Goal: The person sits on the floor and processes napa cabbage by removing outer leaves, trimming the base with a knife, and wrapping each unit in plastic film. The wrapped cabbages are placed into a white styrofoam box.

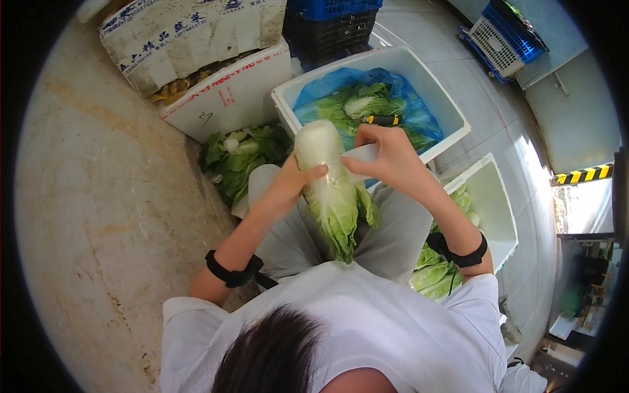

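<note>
A napa cabbage [319, 170] stands over my lap, its white base up and green leaf tips down. Its surface is shiny, like clear film around it. My left hand [290, 179] grips it from the left side, thumb across the front. At its right side my right hand [394, 160] is closed, fingers pinched on a smooth whitish piece [362, 159]; whether that is film or leaf I cannot tell. Just beyond the hands is a white foam box [452, 124] lined with blue plastic [409, 98]. Cabbage leaves [373, 99] and a yellow-and-black handled tool [384, 120] lie in it.
Loose green leaves [239, 154] are heaped left of my knees. Another foam box [495, 209] with cabbages [432, 272] stands at my right. White cartons [216, 98] are stacked far left, with dark crates [331, 33] behind. A blue-and-white basket [501, 46] is far right.
</note>
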The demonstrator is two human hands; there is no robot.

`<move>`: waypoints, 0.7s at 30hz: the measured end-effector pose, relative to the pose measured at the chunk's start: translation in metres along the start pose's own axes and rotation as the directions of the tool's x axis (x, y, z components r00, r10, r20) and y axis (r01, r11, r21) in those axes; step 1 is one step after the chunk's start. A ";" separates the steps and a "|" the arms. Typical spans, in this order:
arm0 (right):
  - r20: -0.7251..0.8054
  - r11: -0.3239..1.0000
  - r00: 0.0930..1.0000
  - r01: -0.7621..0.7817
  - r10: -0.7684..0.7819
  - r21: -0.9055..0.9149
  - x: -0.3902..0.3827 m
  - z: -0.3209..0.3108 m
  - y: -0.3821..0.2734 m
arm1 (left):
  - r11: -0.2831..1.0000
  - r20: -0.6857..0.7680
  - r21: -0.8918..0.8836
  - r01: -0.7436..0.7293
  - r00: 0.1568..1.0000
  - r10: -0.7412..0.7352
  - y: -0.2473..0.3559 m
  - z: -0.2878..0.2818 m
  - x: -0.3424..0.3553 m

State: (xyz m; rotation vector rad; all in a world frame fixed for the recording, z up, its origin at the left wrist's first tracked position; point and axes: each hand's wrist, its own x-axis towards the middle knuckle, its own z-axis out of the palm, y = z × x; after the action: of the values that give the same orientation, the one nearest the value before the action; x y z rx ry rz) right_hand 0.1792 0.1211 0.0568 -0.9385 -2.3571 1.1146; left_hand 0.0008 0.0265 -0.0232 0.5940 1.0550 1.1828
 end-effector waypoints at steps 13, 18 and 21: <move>0.219 0.918 0.967 -0.203 0.133 0.341 0.009 -0.037 -0.012 | 0.844 0.254 -0.524 0.112 0.967 0.030 -0.013 -0.022 -0.002; 0.161 0.717 0.944 -0.323 0.287 0.617 0.010 -0.027 -0.008 | 0.642 0.485 -0.723 0.255 0.849 0.210 0.001 -0.015 0.008; 0.161 0.733 0.950 -0.310 0.269 0.606 0.012 -0.027 -0.003 | 0.542 0.496 -0.778 0.319 0.841 0.217 0.006 -0.011 0.001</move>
State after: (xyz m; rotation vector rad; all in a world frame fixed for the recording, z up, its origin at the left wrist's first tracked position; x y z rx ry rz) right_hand 0.1847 0.1430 0.0763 -1.0274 -1.6853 1.9168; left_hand -0.0117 0.0274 -0.0231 0.0730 -0.0834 1.2001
